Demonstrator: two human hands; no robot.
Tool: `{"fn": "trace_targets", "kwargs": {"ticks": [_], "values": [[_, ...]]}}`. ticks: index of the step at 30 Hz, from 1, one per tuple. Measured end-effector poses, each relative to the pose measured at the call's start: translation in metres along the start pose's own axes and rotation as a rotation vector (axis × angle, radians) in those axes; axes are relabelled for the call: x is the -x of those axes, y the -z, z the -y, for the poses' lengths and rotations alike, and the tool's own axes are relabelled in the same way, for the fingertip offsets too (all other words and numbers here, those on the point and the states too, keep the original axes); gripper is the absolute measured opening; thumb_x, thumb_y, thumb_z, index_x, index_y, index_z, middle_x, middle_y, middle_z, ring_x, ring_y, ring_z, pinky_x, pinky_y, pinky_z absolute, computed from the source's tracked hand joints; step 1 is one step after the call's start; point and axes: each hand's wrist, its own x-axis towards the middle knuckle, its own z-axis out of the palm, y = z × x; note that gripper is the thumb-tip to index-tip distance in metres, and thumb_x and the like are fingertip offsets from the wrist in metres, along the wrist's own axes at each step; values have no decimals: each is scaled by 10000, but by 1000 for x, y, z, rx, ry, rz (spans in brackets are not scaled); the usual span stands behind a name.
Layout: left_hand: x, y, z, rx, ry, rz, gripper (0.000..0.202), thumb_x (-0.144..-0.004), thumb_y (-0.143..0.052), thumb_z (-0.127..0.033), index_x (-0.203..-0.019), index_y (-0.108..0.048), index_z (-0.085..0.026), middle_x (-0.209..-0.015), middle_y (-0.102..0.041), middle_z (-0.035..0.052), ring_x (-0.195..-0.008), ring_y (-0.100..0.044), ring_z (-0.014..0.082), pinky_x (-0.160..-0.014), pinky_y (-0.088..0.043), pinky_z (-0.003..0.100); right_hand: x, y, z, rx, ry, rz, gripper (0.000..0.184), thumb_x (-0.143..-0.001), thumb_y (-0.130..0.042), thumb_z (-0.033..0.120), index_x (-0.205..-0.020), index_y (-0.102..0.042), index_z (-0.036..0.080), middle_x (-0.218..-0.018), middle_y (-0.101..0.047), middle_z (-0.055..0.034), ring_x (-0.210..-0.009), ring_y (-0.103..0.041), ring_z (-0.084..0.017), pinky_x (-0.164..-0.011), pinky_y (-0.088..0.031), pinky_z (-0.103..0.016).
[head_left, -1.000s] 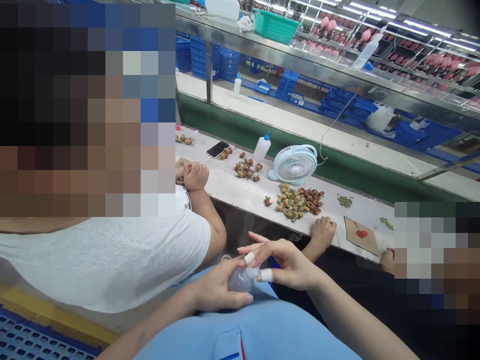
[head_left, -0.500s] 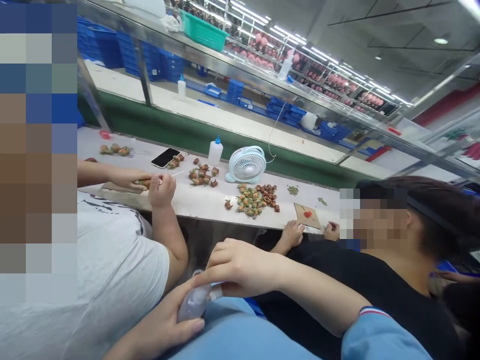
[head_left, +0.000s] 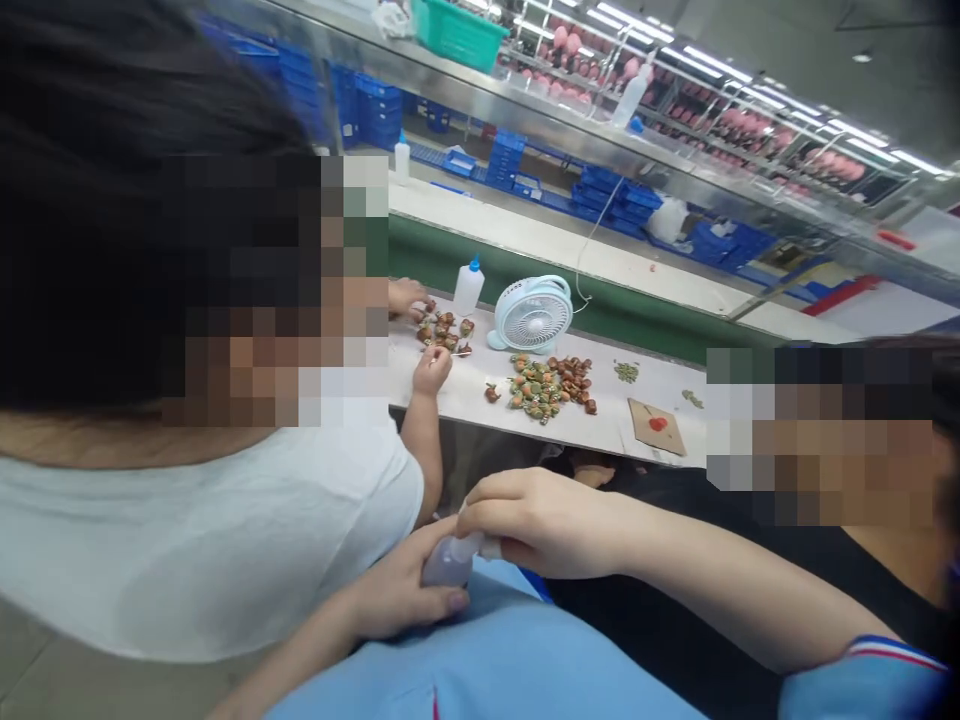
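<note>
"Where are your hands?"

"My left hand is closed around a small translucent plastic bottle, held just above my blue top. My right hand curls over its top, but it hides the neck, so I can't quite tell whether it's gripping."

"What's done, what's left?"

"From here, I can't really tell. A heap of small fruit-shaped pieces lies on the white workbench, well apart from my hands, near a co-worker's hand."
</note>
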Motion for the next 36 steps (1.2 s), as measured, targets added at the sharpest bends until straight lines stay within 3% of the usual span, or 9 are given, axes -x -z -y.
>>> {"fn": "trace_targets", "kwargs": {"ticks": [4, 7, 11, 15, 19, 24, 31, 33, 36], "values": [[13, 5, 8, 139, 68, 58, 400, -669, -603, -450, -925, -487, -165, -671, -501, -16, -574, -447, 128, -512, -357, 231, -10, -7, 4, -103, 25, 3, 196, -841, -472, 42, -1013, -540, 110, -941, -526, -95, -846, -519, -187, -740, -438, -264], [20, 5, 9, 209, 82, 87, 361, -689, -598, -399, -934, -461, -172, -595, -487, -36, -482, -435, 105, -448, -331, 211, -15, -9, 7, -148, 8, 12, 192, -833, -505, 46, -1010, -552, 105, -942, -526, -93, -833, -521, -184, -735, -435, -259], [25, 3, 4, 221, 96, 84, 367, -699, -591, -355, -981, -442, -175, -606, -490, -35, -484, -454, 106, -442, -344, 207, -18, -11, 8, -176, -15, 1, 173, -813, -540, 47, -982, -566, 73, -885, -530, -93, -767, -525, -182, -671, -438, -251], [22, 4, 1, 218, 70, 100, 368, -695, -597, -359, -976, -457, -166, -635, -490, -29, -515, -449, 100, -461, -341, 203, -16, -12, 4, -252, 1, -11, 173, -862, -513, 131, -1024, -557, 88, -910, -536, -106, -799, -528, -196, -701, -441, -272], [12, 7, 6, 192, 40, 123, 449, -668, -619, -371, -1031, -456, -164, -660, -494, -19, -525, -452, 106, -477, -348, 216, -11, -10, -3, -277, 50, -26, 190, -898, -453, 175, -1028, -560, 87, -913, -540, -126, -805, -532, -208, -703, -442, -288], [-5, 9, 13, 297, 107, 153, 532, -617, -656, -397, -1040, -440, -158, -655, -480, -17, -498, -457, 111, -457, -355, 221, -6, -4, -17, -222, 105, -25, 196, -911, -414, 160, -1030, -549, 84, -937, -532, -129, -829, -518, -203, -725, -432, -283], [-19, 9, 2, 126, -24, -19, 370, -651, -615, -277, -980, -484, -167, -811, -472, 0, -712, -429, 138, -613, -350, 234, -7, 5, -31, -221, 24, 49, 266, -810, -567, 152, -1065, -514, 99, -960, -499, -97, -815, -497, -185, -717, -413, -257], [-21, 8, 3, 48, -22, -52, 346, -639, -612, -257, -952, -486, -177, -818, -480, -10, -723, -433, 142, -616, -351, 233, -9, 5, -33, -136, -17, 53, 337, -764, -635, 168, -1067, -501, 112, -942, -495, -76, -799, -488, -180, -696, -400, -248], [-23, 6, 7, -97, 5, -87, 289, -626, -619, -263, -863, -473, -186, -738, -468, -40, -647, -422, 120, -556, -329, 217, -10, 3, -34, 137, -130, 81, 251, -752, -669, 295, -885, -528, 136, -793, -497, -33, -667, -466, -172, -577, -351, -260]]}}
